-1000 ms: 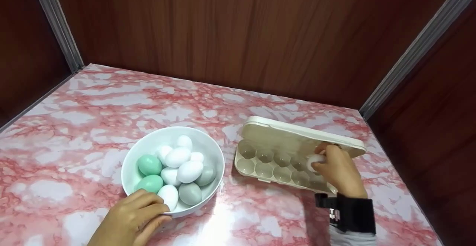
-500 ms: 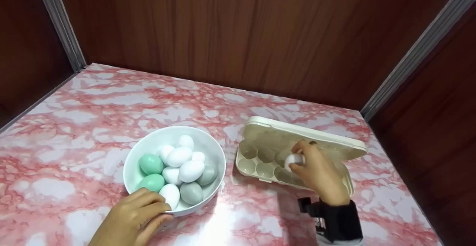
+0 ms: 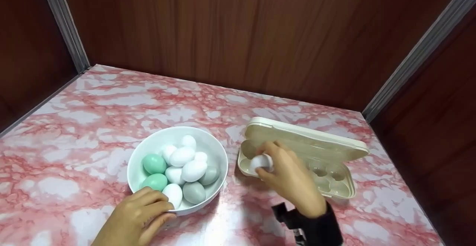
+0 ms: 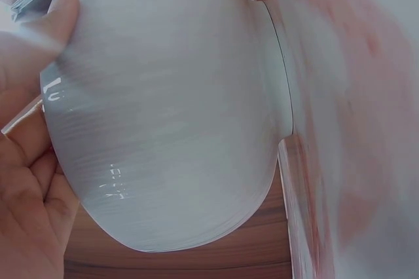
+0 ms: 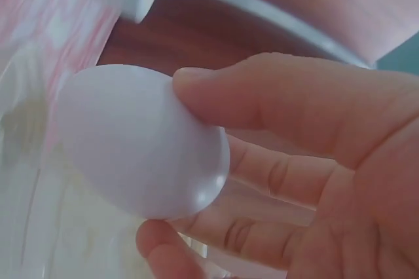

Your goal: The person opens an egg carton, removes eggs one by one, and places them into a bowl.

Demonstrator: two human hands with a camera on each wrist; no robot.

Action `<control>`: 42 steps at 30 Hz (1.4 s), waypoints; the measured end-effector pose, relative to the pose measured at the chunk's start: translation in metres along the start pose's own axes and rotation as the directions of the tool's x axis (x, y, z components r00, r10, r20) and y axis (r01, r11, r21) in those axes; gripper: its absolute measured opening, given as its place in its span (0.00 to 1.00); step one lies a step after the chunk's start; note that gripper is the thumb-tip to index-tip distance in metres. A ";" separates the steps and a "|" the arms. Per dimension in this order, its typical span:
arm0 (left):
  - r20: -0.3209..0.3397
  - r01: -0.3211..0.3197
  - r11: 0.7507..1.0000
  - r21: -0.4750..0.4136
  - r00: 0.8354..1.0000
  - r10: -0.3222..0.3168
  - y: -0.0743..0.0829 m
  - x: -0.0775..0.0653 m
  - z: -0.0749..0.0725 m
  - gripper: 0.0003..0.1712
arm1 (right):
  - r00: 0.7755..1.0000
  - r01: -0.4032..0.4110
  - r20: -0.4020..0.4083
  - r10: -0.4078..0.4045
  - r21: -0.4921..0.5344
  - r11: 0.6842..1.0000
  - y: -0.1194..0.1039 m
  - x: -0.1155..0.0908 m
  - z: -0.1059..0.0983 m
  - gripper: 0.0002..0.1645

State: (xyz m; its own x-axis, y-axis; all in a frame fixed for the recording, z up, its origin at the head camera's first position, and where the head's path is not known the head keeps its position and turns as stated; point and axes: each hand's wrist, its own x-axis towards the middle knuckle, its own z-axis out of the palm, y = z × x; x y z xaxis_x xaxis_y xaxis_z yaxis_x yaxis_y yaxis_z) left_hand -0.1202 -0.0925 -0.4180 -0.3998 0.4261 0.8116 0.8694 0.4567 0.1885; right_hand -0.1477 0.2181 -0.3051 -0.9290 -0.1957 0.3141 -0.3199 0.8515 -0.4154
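Note:
A white egg (image 5: 141,141) is pinched between the thumb and fingers of my right hand (image 3: 288,173). That hand is over the left part of the cream egg carton (image 3: 306,129), hiding several of its cups. The carton's lid is tilted back, and the cups in sight hold no eggs. To the left stands a white bowl (image 3: 145,145) with white, green and grey eggs in it. My left hand (image 3: 135,214) grips the bowl's near rim, fingers over the edge and thumb outside. In the left wrist view the bowl's outer wall (image 4: 170,115) fills much of the picture.
The table (image 3: 74,142) has a red and white marbled top. A brown wood-grain panel (image 3: 223,34) rises along its back edge, with further panels and grey metal posts (image 3: 67,26) at both sides. A black wrist strap (image 3: 319,225) sits on the right arm.
My right hand has moved left along the carton with the white egg, from its right end to its left end, uncovering the right-hand cups. My left hand stays on the bowl's rim.

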 end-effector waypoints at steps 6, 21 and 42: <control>0.008 -0.002 1.000 0.005 1.000 0.002 -0.001 0.002 0.001 0.09 | 0.994 0.099 0.049 -0.101 0.023 0.995 -0.030 0.015 0.001 0.15; 0.009 -0.058 0.998 0.003 0.998 0.058 -0.005 0.012 0.017 0.05 | 0.823 0.230 0.522 -0.223 0.052 0.972 -0.092 0.073 0.045 0.17; -0.015 -0.033 0.999 0.008 0.999 0.034 -0.005 0.002 0.022 0.10 | 0.838 0.374 0.436 -0.328 -0.023 0.927 -0.093 0.056 0.075 0.17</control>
State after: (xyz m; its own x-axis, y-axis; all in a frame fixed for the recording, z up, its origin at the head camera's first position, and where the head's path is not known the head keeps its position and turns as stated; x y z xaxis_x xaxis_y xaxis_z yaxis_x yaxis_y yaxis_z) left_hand -0.1316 -0.0769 -0.4293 -0.3660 0.4294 0.8257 0.8801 0.4480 0.1571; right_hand -0.1840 0.0917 -0.3124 -0.7551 -0.6551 0.0275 -0.6400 0.7272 -0.2480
